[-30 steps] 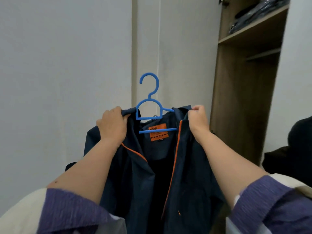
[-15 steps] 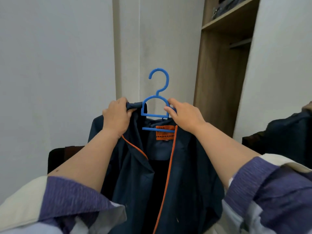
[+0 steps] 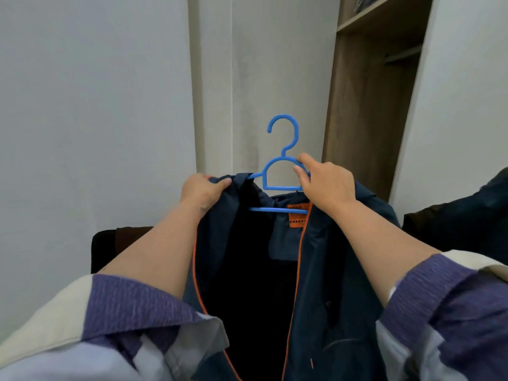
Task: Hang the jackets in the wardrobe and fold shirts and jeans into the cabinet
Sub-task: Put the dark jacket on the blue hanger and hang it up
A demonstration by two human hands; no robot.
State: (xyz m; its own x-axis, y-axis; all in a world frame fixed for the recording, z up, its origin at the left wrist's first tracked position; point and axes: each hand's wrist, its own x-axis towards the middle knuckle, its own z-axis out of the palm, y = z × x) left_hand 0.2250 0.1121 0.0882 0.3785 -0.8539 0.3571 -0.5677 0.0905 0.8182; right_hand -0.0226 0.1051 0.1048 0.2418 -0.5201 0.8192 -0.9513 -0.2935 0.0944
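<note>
Navy-blue jacket of thin smooth fabric with orange piping along its open front (image 3: 324,270) hangs at the centre of the frame on a blue plastic hanger with a round hook (image 3: 283,160). An orange label sits inside the collar. It is on its hanger but not yet on any rail, so I judge the hanging step half done; no shirts or jeans show. Left hand (image 3: 202,192) grips the jacket's shoulder over the hanger's end. Right hand (image 3: 327,182) pinches the hanger's curved neck. At upper right stands the open wooden wardrobe (image 3: 368,105), with dark clothes at the right edge.
</note>
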